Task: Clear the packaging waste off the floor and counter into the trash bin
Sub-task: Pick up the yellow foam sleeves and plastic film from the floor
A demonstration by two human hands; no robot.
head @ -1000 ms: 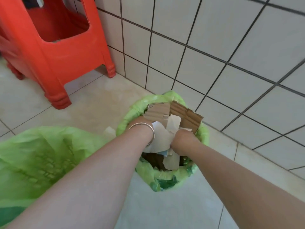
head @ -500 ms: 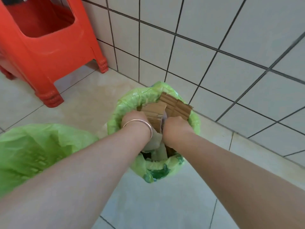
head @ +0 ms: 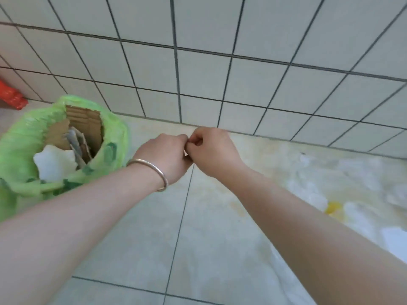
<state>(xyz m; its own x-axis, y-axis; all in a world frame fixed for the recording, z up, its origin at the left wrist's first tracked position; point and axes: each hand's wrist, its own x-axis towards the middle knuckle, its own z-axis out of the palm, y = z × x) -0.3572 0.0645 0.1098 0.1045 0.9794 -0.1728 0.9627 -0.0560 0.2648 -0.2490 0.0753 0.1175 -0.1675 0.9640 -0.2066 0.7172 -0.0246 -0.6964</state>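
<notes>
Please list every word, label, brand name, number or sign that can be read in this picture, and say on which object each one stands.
None can be read.
The green bin bag has dark green marks, too blurred to read as letters.
The cardboard and white pieces in the bin show no print.
The white plastic wrapping on the floor has a yellow patch, too blurred to read.

Tiled floor (head: 136,249) w/ green-lined bin (head: 17,164), white scraps (head: 312,194).

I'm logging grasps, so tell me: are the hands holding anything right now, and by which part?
Cannot be told. The left hand and right hand meet with fingers curled; only a tiny pale sliver shows between them.
</notes>
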